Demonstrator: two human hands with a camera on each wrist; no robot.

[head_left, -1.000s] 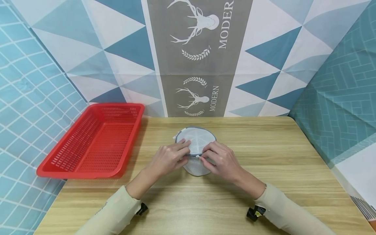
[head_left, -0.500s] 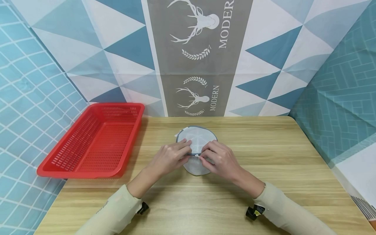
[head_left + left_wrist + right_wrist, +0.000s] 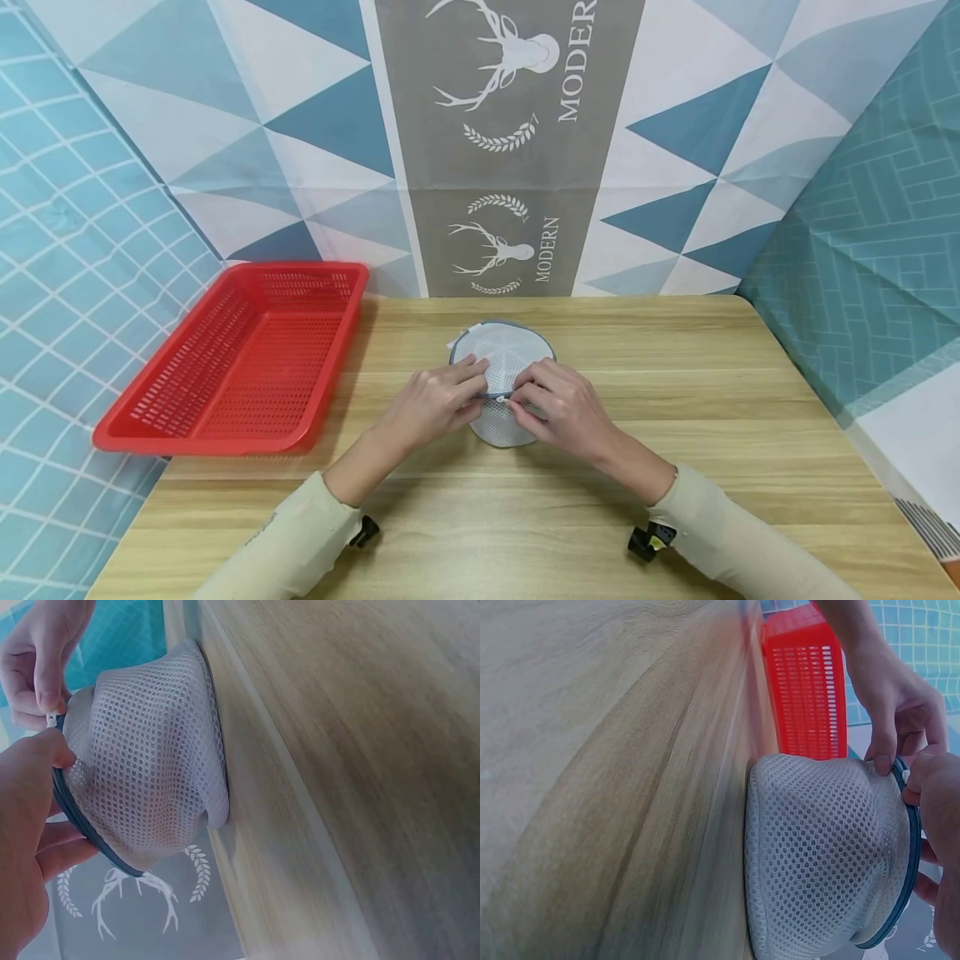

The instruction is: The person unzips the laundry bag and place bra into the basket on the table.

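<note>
A white mesh laundry bag (image 3: 501, 429) with a dark blue zipped rim stands on the table between both hands. Its round top faces up in the head view. My left hand (image 3: 442, 400) pinches the near rim with thumb and fingers, seen close up in the left wrist view. Just to the right, my right hand (image 3: 562, 404) pinches the small white zipper pull (image 3: 502, 399) at the rim's near side. The mesh side (image 3: 817, 847) bulges and creases in the right wrist view. The bag's inside is hidden.
A red perforated plastic basket (image 3: 202, 447) stands at the left of the wooden table (image 3: 480, 533). Patterned cloth hangs behind the table and on both sides. A black strap device (image 3: 651, 540) sits at the right cuff.
Very little differs. The zipper pull lies very slightly further left, and the bag's top has shifted a touch to the right. Both hands keep their hold.
</note>
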